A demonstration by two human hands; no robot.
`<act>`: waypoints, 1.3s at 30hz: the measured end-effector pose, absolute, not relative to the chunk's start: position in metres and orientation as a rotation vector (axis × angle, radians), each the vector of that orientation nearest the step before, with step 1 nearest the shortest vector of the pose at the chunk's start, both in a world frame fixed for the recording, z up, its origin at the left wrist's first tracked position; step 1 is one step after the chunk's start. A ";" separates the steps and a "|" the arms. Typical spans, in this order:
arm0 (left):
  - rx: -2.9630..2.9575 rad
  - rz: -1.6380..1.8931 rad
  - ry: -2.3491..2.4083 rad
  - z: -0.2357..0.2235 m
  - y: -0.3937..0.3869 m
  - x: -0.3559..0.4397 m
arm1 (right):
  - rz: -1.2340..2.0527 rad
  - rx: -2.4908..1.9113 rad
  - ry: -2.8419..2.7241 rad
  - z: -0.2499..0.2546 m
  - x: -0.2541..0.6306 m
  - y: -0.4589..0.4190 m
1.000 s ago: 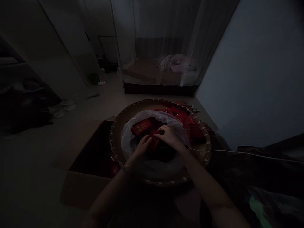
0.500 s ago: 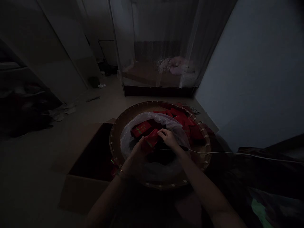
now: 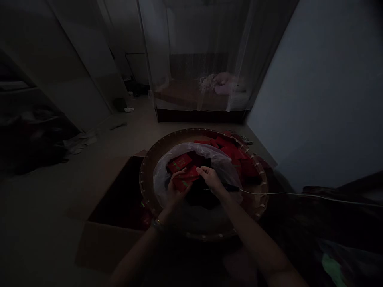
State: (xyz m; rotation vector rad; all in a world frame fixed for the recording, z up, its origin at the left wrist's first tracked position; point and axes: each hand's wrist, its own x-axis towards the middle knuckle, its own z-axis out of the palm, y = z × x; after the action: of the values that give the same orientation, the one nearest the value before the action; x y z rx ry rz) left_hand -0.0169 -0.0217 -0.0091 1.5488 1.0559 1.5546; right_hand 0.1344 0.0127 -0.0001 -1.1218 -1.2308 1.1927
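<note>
The room is very dark. A round woven basket tray (image 3: 257, 187) lies in front of me, with a clear plastic bag (image 3: 163, 177) spread inside it. My left hand (image 3: 175, 195) and my right hand (image 3: 211, 177) both pinch a small red packet (image 3: 186, 178) with gold print over the bag. A second red packet (image 3: 178, 162) lies just beyond in the bag. Several more red packets (image 3: 231, 151) are piled at the tray's far right side. A bracelet sits on my left wrist.
An open cardboard box (image 3: 107, 239) stands left of the tray. A thin white cable (image 3: 299, 194) runs from the tray to the right. A netted bed (image 3: 203, 91) stands at the back, a wall rises on the right, and dark clutter (image 3: 32, 135) lies at the left.
Both hands have lifted a red packet from the bag and turned it so its printed face shows. My left hand has shifted a little toward me.
</note>
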 end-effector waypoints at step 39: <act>2.248 0.696 1.135 0.088 0.020 -0.036 | 1.902 -0.834 -0.055 -0.020 0.109 0.014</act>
State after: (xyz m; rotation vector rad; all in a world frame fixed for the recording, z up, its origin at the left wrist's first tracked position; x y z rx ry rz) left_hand -0.0355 0.0195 0.0883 2.2479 1.1350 0.6963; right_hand 0.1091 0.0143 -0.0197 -0.8337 -0.0549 1.9023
